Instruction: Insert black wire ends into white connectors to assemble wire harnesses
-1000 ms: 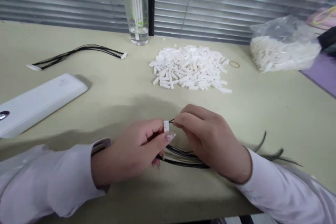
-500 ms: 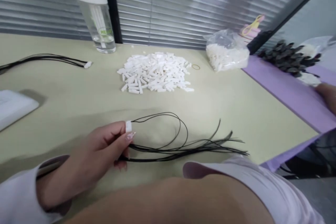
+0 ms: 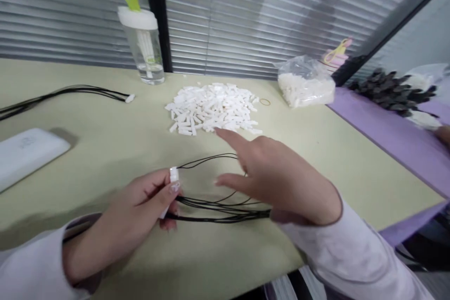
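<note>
My left hand (image 3: pixel 147 201) pinches a small white connector (image 3: pixel 173 174) between thumb and forefinger, with thin black wires (image 3: pixel 218 206) running from it to the right across the beige table (image 3: pixel 105 122). My right hand (image 3: pixel 277 178) hovers over those wires with its fingers stretched out and apart, holding nothing, the forefinger pointing toward a pile of white connectors (image 3: pixel 211 108) farther back. Part of the wire bundle is hidden under my right hand.
A clear bottle with a white lid (image 3: pixel 143 44) stands at the back by the blinds. A finished black wire harness (image 3: pixel 70 93) lies at the left, above a white flat device (image 3: pixel 28 152). A plastic bag of connectors (image 3: pixel 305 85) and a rubber band (image 3: pixel 265 101) lie right of the pile. A purple mat (image 3: pixel 390 131) carries dark wire bundles (image 3: pixel 390 91).
My right hand let go at the connector, swung out of view, and now is back over the wires with fingers spread. The left hand keeps its pinch on the connector. The view shifted right.
</note>
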Available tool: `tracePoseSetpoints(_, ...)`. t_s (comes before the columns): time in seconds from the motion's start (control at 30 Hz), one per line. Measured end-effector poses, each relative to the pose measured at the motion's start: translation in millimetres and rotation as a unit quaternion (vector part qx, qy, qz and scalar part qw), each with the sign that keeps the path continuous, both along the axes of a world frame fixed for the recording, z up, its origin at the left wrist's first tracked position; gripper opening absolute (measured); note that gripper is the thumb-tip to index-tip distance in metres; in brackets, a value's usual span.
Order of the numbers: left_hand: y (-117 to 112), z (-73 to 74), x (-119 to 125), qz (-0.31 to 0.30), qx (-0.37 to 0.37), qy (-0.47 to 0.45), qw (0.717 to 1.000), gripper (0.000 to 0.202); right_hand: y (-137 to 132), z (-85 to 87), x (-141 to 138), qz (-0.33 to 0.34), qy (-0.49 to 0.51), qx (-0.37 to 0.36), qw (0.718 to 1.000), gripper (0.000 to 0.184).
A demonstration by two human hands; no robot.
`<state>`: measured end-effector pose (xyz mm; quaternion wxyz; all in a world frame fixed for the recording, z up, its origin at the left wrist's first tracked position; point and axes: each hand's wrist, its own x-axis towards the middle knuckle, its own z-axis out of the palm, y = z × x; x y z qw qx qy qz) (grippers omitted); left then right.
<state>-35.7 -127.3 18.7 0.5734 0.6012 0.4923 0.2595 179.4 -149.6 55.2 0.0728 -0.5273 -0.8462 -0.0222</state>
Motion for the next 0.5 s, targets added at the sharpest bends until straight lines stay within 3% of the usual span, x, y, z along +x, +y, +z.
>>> tracePoseSetpoints(0.1, 0.7, 2.1, 1.4, -0.02, -0.036, 0.011, 0.999, 0.029, 49.6, 11.4, 11.0, -0.097, -0.091, -0.012, 0.991, 0.021)
tracePoseSetpoints(0.2, 0.5, 5.3, 3.1, -0.029, -0.078, -0.01, 0.996, 0.029, 65.5, 2.1, 16.8, -0.122, -0.051, 0.005, 0.991, 0.024)
tracePoseSetpoints(0.3, 0.1, 6.3, 2.8, -0.028, -0.095, -0.031, 0.995, 0.029, 71.2, -5.8, 18.9, -0.119, 0.048, 0.071, 0.989, 0.02)
tracePoseSetpoints(0.33, 0.0, 6.1, 2.2, -0.025, -0.096, -0.038, 0.994, 0.029, 71.8, -5.7, 19.1, -0.104, 0.082, 0.092, 0.987, 0.026)
tracePoseSetpoints(0.43, 0.4, 4.2, 0.4, -0.006, -0.074, -0.056, 0.996, 0.028, 64.0, 3.4, 18.6, -0.035, 0.18, 0.138, 0.973, 0.052)
tracePoseSetpoints(0.5, 1.2, 2.0, 0.0, 0.018, -0.05, -0.064, 0.997, 0.026, 49.2, 14.3, 18.1, -0.01, 0.234, 0.169, 0.957, 0.047)
